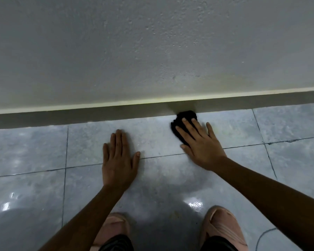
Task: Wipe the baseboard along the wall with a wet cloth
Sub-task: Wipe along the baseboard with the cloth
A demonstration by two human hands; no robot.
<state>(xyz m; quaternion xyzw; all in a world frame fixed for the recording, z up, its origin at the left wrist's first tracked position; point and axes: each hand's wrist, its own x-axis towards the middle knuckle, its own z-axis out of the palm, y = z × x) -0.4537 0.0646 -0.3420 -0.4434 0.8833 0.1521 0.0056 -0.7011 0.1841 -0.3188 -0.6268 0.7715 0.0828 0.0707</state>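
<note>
A grey baseboard runs across the foot of the white wall, with a pale ledge along its top. A black cloth is bunched on the floor against the baseboard, right of centre. My right hand lies flat on top of the cloth with fingers spread, pressing it down; most of the cloth is hidden under the fingers. My left hand rests palm down on the floor tile to the left, fingers together, holding nothing, a short way from the baseboard.
Glossy grey floor tiles with dark grout lines spread from the wall toward me. My two feet in pink shoes stand at the bottom edge. A thin cable curves on the floor at the lower right.
</note>
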